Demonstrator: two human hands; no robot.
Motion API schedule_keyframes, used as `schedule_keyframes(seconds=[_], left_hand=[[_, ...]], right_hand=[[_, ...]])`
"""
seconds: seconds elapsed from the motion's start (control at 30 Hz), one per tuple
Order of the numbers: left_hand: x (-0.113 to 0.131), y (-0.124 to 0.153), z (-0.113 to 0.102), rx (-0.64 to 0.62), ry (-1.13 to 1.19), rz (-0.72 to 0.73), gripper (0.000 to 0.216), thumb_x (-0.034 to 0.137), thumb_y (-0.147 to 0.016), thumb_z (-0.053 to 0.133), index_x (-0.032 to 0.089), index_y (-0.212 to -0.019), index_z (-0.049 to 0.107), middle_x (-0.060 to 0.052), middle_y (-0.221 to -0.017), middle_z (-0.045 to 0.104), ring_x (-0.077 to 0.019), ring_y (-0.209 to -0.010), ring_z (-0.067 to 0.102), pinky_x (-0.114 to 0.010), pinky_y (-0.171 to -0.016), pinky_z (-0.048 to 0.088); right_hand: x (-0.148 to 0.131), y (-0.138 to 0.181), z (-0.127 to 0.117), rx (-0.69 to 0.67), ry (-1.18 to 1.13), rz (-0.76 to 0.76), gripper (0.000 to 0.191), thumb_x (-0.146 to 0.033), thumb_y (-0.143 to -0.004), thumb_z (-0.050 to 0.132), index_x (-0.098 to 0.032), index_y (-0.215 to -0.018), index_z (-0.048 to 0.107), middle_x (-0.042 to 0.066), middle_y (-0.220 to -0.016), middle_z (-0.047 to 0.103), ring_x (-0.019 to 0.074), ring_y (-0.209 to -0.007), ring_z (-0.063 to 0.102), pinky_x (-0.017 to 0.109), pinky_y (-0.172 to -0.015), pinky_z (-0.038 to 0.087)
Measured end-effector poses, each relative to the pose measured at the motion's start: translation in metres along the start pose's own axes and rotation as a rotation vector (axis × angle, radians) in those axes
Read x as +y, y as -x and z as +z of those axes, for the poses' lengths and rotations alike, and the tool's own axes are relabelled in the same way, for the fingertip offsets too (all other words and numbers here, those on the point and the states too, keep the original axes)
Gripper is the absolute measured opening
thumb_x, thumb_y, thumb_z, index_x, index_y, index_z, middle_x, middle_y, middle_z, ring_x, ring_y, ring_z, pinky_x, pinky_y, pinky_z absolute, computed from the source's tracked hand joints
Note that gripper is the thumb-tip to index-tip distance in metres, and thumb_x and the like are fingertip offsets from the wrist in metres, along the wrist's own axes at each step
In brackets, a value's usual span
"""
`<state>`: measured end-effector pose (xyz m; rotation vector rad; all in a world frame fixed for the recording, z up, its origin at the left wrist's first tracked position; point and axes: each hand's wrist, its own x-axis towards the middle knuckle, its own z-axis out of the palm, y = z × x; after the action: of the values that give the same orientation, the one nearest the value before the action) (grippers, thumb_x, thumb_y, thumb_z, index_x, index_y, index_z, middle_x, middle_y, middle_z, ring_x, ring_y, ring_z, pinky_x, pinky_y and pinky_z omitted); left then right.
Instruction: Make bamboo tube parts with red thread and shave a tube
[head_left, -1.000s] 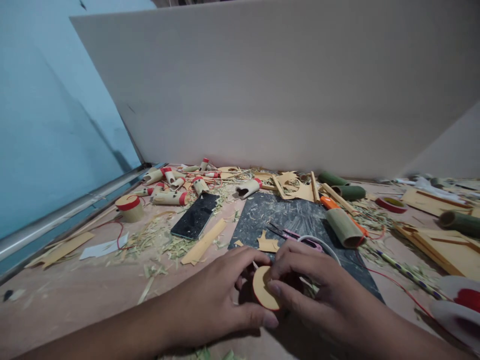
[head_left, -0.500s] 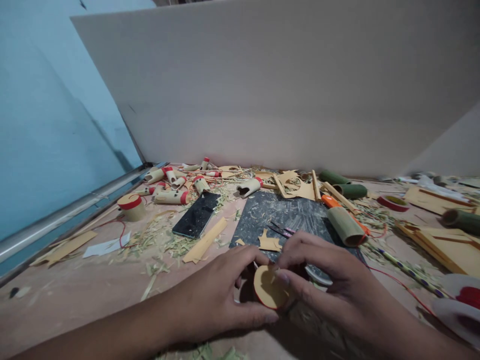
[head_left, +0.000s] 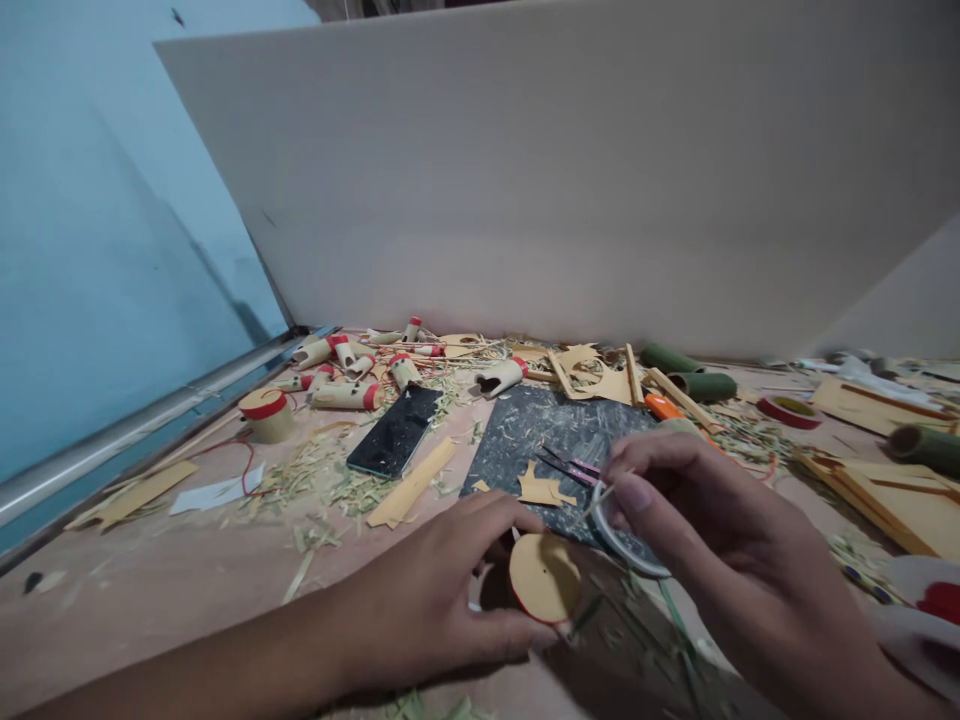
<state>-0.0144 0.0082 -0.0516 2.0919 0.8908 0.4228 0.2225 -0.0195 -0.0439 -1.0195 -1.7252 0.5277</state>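
My left hand curls its thumb and fingers around a short cylinder, which has a tan disc top with a tiny dark dot and a red rim. Its sides are mostly hidden. My right hand is raised to the right of the cylinder, thumb and fingertips pinched on a thin pale sliver. Behind these fingertips is a white ring-shaped object, partly covered. Scissors with pinkish handles lie on a dark cutting board, next to a scrap of tan sheet.
A phone lies left of the board. Red-banded bamboo pieces cluster at the back left, and a red-topped cylinder stands nearer. Green bamboo tubes and a red tape roll are at the right. Shavings litter the table.
My right hand has moved away from the disc top, up and to the right, with the sliver in its fingertips. My left hand keeps its hold on the cylinder.
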Motion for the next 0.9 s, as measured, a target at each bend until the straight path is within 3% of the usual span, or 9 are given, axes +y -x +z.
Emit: schedule_keyframes(seconds=[0.13,0.3,0.53,0.63,0.7,0.77,0.83,0.9], left_hand=[[-0.003,-0.002,0.0,0.093,-0.083,0.112,0.038,0.025,-0.09,0.078,0.026,-0.123,0.06,-0.002,-0.121,0.063,-0.0214,-0.109,0.058,-0.033,-0.094,0.045],[-0.005,-0.003,-0.002,0.193,-0.162,0.159,0.045,0.012,-0.089,0.075,0.028,-0.126,0.055,-0.001,-0.13,0.061,-0.0209,-0.123,0.053,-0.034,-0.106,0.042],[-0.007,-0.001,-0.004,0.312,-0.143,0.141,0.05,0.014,-0.089,0.074,0.034,-0.131,0.054,0.001,-0.134,0.06,-0.0217,-0.126,0.053,-0.034,-0.109,0.042],[-0.01,-0.002,-0.005,0.387,-0.071,0.065,0.047,0.025,-0.09,0.078,0.035,-0.132,0.057,0.0,-0.135,0.061,-0.024,-0.126,0.055,-0.037,-0.108,0.041],[-0.014,-0.004,-0.006,0.414,0.09,-0.008,0.045,0.04,-0.091,0.079,0.033,-0.131,0.06,-0.002,-0.13,0.065,-0.0244,-0.119,0.06,-0.036,-0.101,0.046],[-0.019,-0.006,-0.006,0.39,0.346,-0.073,0.046,0.056,-0.094,0.072,0.027,-0.129,0.063,-0.004,-0.111,0.071,-0.0215,-0.094,0.066,-0.032,-0.079,0.051],[-0.023,-0.009,-0.006,0.335,0.586,-0.104,0.055,0.066,-0.095,0.064,0.021,-0.128,0.064,-0.002,-0.085,0.068,-0.0165,-0.066,0.061,-0.026,-0.058,0.044],[-0.025,-0.01,-0.005,0.302,0.724,-0.113,0.065,0.072,-0.092,0.063,0.017,-0.129,0.063,0.0,-0.071,0.063,-0.014,-0.055,0.054,-0.024,-0.051,0.037]], right_hand=[[0.006,0.0,0.003,-0.013,-0.094,0.107,0.018,-0.038,-0.107,0.054,-0.027,-0.095,0.059,0.0,-0.081,0.068,0.0142,-0.068,0.065,0.022,-0.061,0.056],[0.007,0.0,0.006,-0.054,0.017,0.117,0.013,-0.035,-0.105,0.056,-0.027,-0.097,0.062,-0.001,-0.082,0.065,0.0142,-0.071,0.064,0.02,-0.059,0.052],[0.015,-0.001,0.013,-0.189,0.089,0.079,0.016,-0.031,-0.105,0.053,-0.027,-0.099,0.067,0.0,-0.088,0.073,0.016,-0.079,0.068,0.023,-0.068,0.053],[0.021,0.0,0.015,-0.19,0.087,0.093,0.018,-0.033,-0.106,0.052,-0.028,-0.104,0.069,0.0,-0.092,0.075,0.0165,-0.083,0.069,0.024,-0.071,0.054],[0.025,0.001,0.015,-0.189,0.085,0.107,0.019,-0.035,-0.106,0.052,-0.028,-0.108,0.069,0.0,-0.096,0.076,0.0168,-0.085,0.07,0.025,-0.073,0.055],[0.028,0.002,0.016,-0.185,0.088,0.113,0.021,-0.038,-0.106,0.051,-0.028,-0.11,0.069,0.001,-0.1,0.076,0.0174,-0.087,0.071,0.027,-0.074,0.056],[0.03,0.002,0.017,-0.182,0.103,0.115,0.023,-0.039,-0.106,0.051,-0.028,-0.113,0.069,0.003,-0.103,0.077,0.0191,-0.091,0.073,0.029,-0.075,0.057],[0.029,0.003,0.018,-0.192,0.118,0.119,0.025,-0.039,-0.105,0.05,-0.026,-0.115,0.069,0.005,-0.106,0.078,0.0212,-0.094,0.074,0.032,-0.077,0.058]])
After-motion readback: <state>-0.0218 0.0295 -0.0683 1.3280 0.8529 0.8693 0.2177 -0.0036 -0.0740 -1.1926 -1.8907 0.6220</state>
